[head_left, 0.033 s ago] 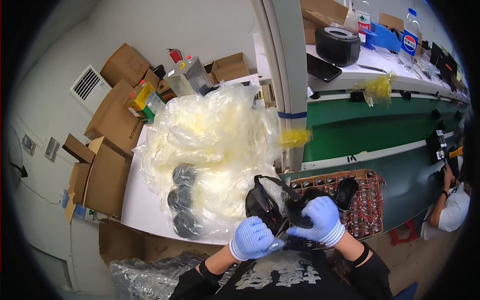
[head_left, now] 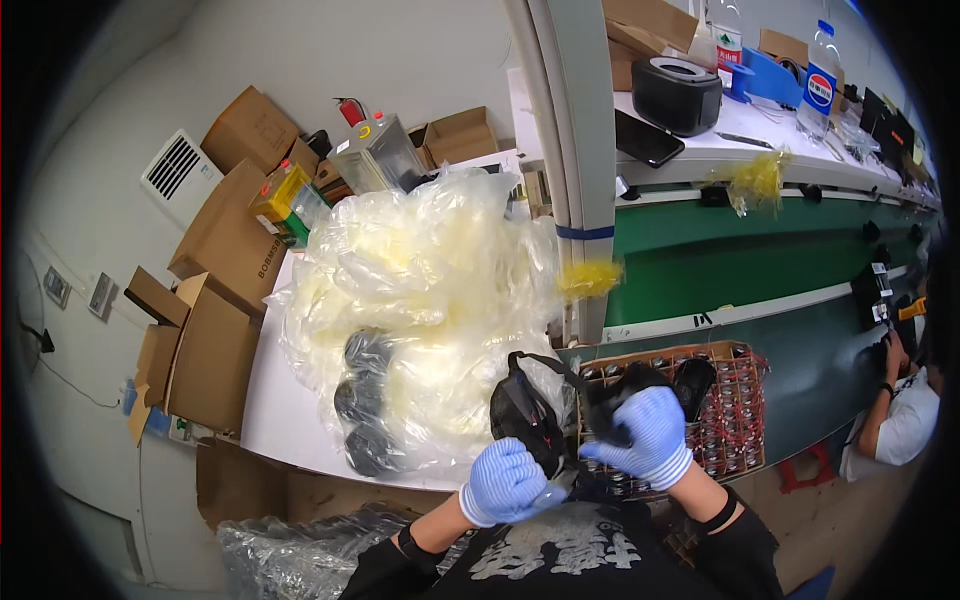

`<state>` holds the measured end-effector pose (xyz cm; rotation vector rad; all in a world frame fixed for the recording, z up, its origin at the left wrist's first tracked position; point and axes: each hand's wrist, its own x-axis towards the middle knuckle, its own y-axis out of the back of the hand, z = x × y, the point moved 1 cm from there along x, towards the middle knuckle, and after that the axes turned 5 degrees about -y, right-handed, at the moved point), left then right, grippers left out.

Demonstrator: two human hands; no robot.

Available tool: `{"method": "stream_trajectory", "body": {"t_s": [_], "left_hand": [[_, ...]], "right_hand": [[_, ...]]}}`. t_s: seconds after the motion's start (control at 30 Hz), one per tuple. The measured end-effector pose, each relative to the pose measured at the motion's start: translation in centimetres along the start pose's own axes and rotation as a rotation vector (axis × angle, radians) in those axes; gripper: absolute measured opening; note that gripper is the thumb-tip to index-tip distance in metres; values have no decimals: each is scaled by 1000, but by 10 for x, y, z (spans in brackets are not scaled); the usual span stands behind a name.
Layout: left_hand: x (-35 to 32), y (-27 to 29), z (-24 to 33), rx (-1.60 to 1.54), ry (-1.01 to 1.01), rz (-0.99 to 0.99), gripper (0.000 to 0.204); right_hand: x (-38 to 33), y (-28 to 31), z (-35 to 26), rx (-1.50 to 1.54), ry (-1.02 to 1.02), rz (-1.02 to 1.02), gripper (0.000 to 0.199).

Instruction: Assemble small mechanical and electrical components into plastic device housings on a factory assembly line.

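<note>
My left hand [head_left: 503, 482], in a blue-striped glove, is closed in a fist low in front of my body. What it grips is hidden, though something bluish and translucent shows by its fingertips. My right hand [head_left: 648, 435], gloved alike, is curled round a dark black part [head_left: 603, 408] whose kind I cannot make out. Between and beyond the hands lies an open black pouch-like item [head_left: 528, 408] with a strap-like loop at its top. Beneath and beyond my right hand stands a cardboard tray [head_left: 735, 420] of small round metallic parts with red wires.
A heap of clear plastic bags [head_left: 430, 260] covers the white table at left, with dark round pieces [head_left: 370, 400] in it. A grey post [head_left: 580, 130] rises ahead. A green conveyor belt [head_left: 740, 240] runs right, where a co-worker [head_left: 900, 410] works. Cardboard boxes [head_left: 215, 350] stand left.
My right hand has shifted slightly up, its fingers closer round the black part, which has moved a little as well. My left hand has barely moved.
</note>
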<state>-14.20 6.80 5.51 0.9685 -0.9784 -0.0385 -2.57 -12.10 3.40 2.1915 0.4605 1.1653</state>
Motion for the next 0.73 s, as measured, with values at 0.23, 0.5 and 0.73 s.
{"method": "stream_trajectory", "body": {"t_s": [0.23,0.5,0.73], "left_hand": [[-26,-16,-10,-288,232,55,31],[19,-44,-91,-937,715,172,30],[56,-106,-139,-778,867,30,23]], "right_hand": [[-20,16,11,-525,343,156,17],[-25,12,13,-513,356,80,12],[-54,23,34,-467,153,69,12]]}}
